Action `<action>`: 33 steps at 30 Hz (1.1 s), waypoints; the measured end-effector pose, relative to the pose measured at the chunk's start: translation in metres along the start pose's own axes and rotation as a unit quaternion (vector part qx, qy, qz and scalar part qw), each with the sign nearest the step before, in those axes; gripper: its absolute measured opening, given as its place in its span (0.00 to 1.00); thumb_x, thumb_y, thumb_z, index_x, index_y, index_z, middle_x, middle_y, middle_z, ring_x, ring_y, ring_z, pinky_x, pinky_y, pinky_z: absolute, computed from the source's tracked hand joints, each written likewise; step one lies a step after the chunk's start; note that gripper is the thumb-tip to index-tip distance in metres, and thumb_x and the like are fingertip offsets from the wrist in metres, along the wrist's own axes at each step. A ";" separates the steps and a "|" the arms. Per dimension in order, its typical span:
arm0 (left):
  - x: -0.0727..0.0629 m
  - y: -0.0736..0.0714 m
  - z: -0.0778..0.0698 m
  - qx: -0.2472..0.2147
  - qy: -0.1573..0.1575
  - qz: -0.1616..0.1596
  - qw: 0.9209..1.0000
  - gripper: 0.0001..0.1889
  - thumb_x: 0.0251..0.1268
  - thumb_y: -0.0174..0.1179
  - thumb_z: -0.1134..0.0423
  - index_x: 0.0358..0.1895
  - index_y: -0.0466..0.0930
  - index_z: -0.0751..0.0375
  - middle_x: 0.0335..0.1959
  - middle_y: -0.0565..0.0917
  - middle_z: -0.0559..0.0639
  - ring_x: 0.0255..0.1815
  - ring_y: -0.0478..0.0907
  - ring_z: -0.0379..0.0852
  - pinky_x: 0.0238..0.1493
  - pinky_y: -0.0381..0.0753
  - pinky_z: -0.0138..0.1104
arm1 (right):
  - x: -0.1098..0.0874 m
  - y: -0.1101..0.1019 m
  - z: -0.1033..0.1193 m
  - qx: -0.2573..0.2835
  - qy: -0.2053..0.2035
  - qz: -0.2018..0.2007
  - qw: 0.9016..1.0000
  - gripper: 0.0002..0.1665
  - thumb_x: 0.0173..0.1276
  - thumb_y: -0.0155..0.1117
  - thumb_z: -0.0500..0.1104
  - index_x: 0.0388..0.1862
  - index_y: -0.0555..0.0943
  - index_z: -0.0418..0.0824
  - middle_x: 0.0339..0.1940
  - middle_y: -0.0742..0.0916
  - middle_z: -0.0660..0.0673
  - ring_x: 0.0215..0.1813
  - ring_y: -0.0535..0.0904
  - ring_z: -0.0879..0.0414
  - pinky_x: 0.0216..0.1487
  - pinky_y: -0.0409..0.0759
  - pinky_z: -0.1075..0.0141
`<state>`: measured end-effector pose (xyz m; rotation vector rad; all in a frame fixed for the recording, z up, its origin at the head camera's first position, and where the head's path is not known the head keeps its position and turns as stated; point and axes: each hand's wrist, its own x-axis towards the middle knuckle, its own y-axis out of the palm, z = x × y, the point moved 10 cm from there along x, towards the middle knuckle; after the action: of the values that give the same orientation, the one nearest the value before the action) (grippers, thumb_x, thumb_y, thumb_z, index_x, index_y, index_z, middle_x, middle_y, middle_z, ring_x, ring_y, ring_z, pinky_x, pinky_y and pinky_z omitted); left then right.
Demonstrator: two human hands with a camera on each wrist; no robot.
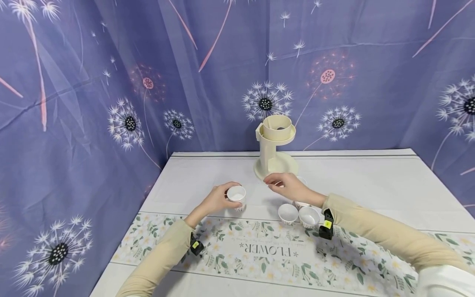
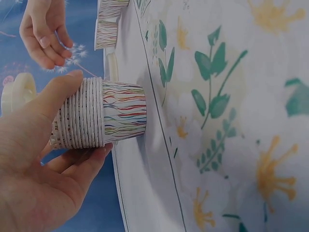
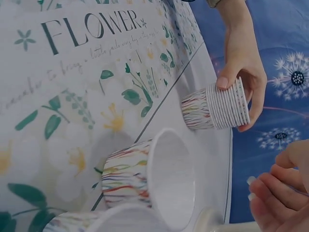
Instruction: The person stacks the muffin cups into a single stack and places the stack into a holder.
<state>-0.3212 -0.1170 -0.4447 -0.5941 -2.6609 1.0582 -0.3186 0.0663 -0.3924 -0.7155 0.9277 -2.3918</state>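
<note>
My left hand (image 1: pixel 216 200) grips a nested stack of paper cups (image 2: pixel 124 110) around its rims, thumb on one side and fingers on the other. Thin wavy coloured lines pattern the white cups, and the top one's open mouth faces up in the head view. Over to the right, my right hand (image 1: pixel 291 189) hovers with loosely bent fingers and nothing in them. Beneath and in front of it stand several separate cups, among them one paper cup (image 1: pixel 288 213) and another cup (image 1: pixel 309 217); the right hand and forearm partly hide the others.
A cream stand (image 1: pixel 266 154) with a round base and an upper ring holder rises behind the hands near the table's back edge. The white tablecloth (image 1: pixel 208 169) has a floral band (image 1: pixel 237 264) lettered FLOWER. A blue dandelion curtain (image 1: pixel 219 95) hangs behind and at left.
</note>
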 end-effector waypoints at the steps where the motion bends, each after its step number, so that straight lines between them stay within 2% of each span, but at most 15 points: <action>1: 0.000 0.000 0.000 -0.001 0.000 0.000 1.000 0.33 0.50 0.75 0.57 0.63 0.74 0.53 0.48 0.84 0.55 0.47 0.82 0.49 0.47 0.81 0.40 | -0.001 -0.002 -0.002 0.003 0.004 -0.005 1.000 0.13 0.68 0.58 0.33 0.50 0.82 0.34 0.46 0.87 0.37 0.48 0.84 0.46 0.48 0.83 0.56; 6: 0.000 0.000 0.000 -0.003 0.001 -0.002 1.000 0.33 0.50 0.75 0.57 0.63 0.74 0.53 0.48 0.84 0.55 0.46 0.82 0.49 0.47 0.81 0.40 | -0.007 -0.012 -0.010 0.012 0.028 -0.028 0.999 0.13 0.68 0.58 0.33 0.49 0.83 0.33 0.46 0.87 0.36 0.47 0.84 0.46 0.50 0.82 0.53; 12: 0.000 -0.001 -0.001 -0.002 0.002 -0.002 1.000 0.34 0.49 0.75 0.57 0.63 0.74 0.55 0.48 0.85 0.54 0.46 0.82 0.48 0.47 0.81 0.40 | -0.014 -0.020 -0.019 0.005 0.052 -0.035 0.998 0.12 0.69 0.58 0.34 0.48 0.83 0.34 0.45 0.88 0.37 0.46 0.84 0.47 0.48 0.83 0.56; 18: -0.001 0.000 -0.002 -0.002 0.001 -0.002 1.000 0.33 0.50 0.75 0.58 0.62 0.75 0.53 0.48 0.85 0.54 0.46 0.82 0.48 0.47 0.81 0.39 | -0.019 -0.025 -0.026 0.008 0.060 -0.045 0.997 0.13 0.67 0.59 0.32 0.49 0.82 0.31 0.44 0.87 0.35 0.46 0.84 0.45 0.48 0.83 0.55; 25: -0.001 0.001 -0.001 -0.010 -0.002 0.000 1.000 0.33 0.50 0.75 0.58 0.63 0.74 0.54 0.48 0.84 0.56 0.47 0.82 0.50 0.47 0.81 0.40 | -0.025 -0.038 -0.034 -0.002 0.068 -0.078 0.995 0.16 0.63 0.59 0.30 0.50 0.81 0.30 0.46 0.87 0.34 0.45 0.84 0.43 0.47 0.84 0.54; 33: 0.000 0.000 -0.001 -0.006 -0.001 -0.001 1.000 0.34 0.50 0.75 0.58 0.63 0.74 0.56 0.48 0.84 0.56 0.46 0.82 0.49 0.46 0.81 0.39 | -0.030 -0.045 -0.046 -0.025 0.084 -0.085 0.993 0.21 0.60 0.63 0.30 0.54 0.79 0.30 0.50 0.85 0.33 0.50 0.83 0.40 0.53 0.81 0.49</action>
<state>-0.3203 -0.1161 -0.4441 -0.5929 -2.6709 1.0438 -0.3348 0.1351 -0.3979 -0.6425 1.0348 -2.6192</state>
